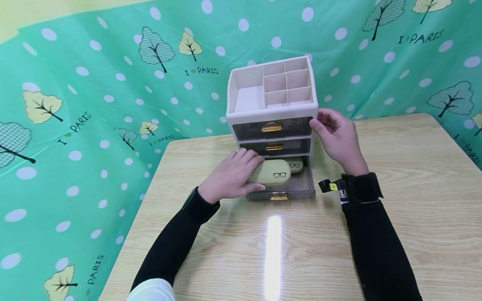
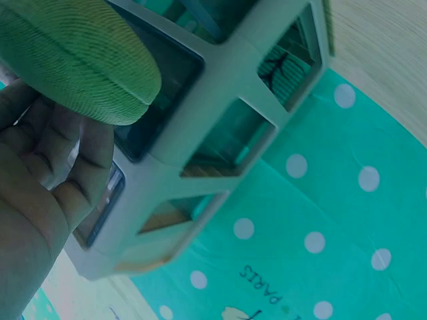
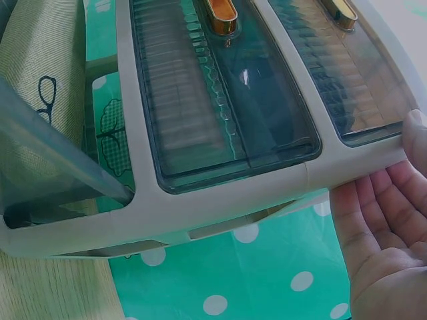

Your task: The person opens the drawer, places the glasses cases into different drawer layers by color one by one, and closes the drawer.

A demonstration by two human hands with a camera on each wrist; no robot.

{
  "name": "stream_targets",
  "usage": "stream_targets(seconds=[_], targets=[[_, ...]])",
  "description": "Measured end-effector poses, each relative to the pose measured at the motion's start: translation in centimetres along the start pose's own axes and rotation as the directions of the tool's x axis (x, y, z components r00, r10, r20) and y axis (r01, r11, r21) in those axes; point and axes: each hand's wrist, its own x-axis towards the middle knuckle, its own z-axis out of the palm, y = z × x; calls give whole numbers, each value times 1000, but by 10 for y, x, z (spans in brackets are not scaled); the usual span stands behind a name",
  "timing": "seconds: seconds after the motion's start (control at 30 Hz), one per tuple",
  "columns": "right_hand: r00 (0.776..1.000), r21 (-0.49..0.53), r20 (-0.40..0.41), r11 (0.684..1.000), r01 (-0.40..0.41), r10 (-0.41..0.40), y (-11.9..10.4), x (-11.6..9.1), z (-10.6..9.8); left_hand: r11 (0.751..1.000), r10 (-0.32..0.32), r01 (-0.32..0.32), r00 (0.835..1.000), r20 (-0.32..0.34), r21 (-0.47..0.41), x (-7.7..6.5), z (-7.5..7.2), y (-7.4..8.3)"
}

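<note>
My left hand (image 1: 233, 175) holds a yellow-green glasses case (image 1: 269, 172), thumb on the near side and fingers over its left end. It is over the pulled-out bottom drawer (image 1: 306, 186) of a white desktop organizer (image 1: 273, 111). Behind it in that drawer, partly covered, lies a second glasses case (image 1: 296, 164) with the same glasses print. In the left wrist view, the held case (image 2: 80, 63) shows woven texture and a lengthwise seam. My right hand (image 1: 340, 140) grips the organizer's right edge beside the top drawer, its thumb (image 3: 415, 137) on the front and fingers round the side.
The two upper dark drawers (image 1: 274, 128) with gold handles are closed. Divided compartments (image 1: 288, 81) form the organizer's top. It stands on a wood-grain table (image 1: 211, 251), near a green polka-dot cloth (image 1: 124, 92) hanging behind and along the left.
</note>
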Motion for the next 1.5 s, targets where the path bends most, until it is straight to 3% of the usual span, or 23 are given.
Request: stream_targets(seconds=[0.27,0.53,0.9,1.5], targets=[[1000,-3,5,1000,-16,16,0,0,2,999,30,-30,999,-11,20,9,4,5],[1000,-26,-4,999,-20,20,-1,0,0,998,58,-57,997,-45,24,19,17,8],[1000,-21,-6,1000,-13,13,-1,0,0,998,47,-46,999,-22,50,28,30,11],[1000,-5,2,1000,-17,17,-1,5,-4,999,34,-34,997,65,6,46,40,16]])
